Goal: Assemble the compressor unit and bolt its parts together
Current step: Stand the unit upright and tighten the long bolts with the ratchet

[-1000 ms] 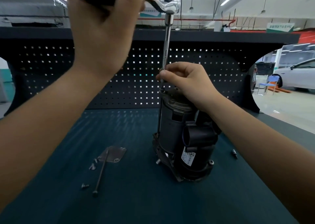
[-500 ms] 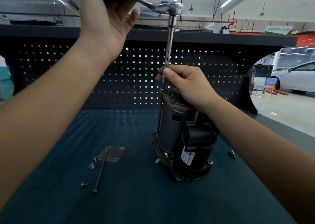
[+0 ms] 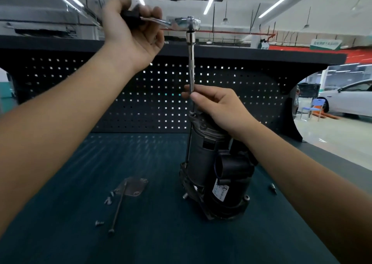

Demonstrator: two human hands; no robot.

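Note:
The dark compressor unit [image 3: 213,175] stands upright on the green mat in the middle of the bench. A chrome ratchet wrench [image 3: 181,22] with a long extension bar [image 3: 190,62] rises straight up from a bolt at the unit's top left edge. My left hand [image 3: 132,32] grips the ratchet's black handle, held high at the upper left. My right hand [image 3: 219,107] pinches the lower end of the extension bar just above the unit's top. A long through bolt runs down the unit's left side.
A thin cover plate [image 3: 131,187], a long loose bolt [image 3: 118,207] and several small screws [image 3: 99,223] lie on the mat left of the unit. A small bit [image 3: 272,188] lies to its right. A black pegboard [image 3: 141,94] closes the back of the bench.
My left hand has swung the ratchet handle from near the camera out to the left and further away. The right hand has stayed on the extension bar. The compressor has not moved.

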